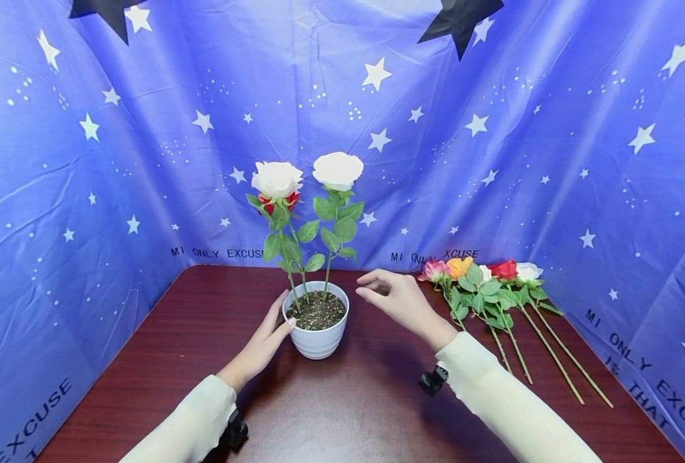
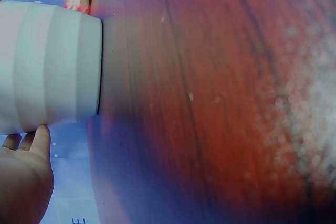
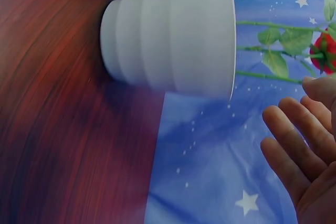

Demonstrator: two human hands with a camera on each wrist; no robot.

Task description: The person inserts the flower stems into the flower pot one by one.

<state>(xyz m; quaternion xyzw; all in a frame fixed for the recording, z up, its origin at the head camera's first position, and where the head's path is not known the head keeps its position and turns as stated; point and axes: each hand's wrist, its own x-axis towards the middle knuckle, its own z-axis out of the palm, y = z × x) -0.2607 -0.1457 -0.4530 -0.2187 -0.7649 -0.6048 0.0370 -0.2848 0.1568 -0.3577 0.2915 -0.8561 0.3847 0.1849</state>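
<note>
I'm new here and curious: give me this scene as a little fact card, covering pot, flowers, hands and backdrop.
Pot: white, ridged, upright on a reddish-brown table, filled with soil
Planted: two white roses, one red rose
Loose flowers: pink, orange, red and white, lying at right
Left hand: touches the pot's side
Right hand: right of the pot, holding nothing
Backdrop: blue cloth, stars

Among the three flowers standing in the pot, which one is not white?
The red rose, partly hidden by the left white rose in the head view; the other two in the pot are white.
</note>
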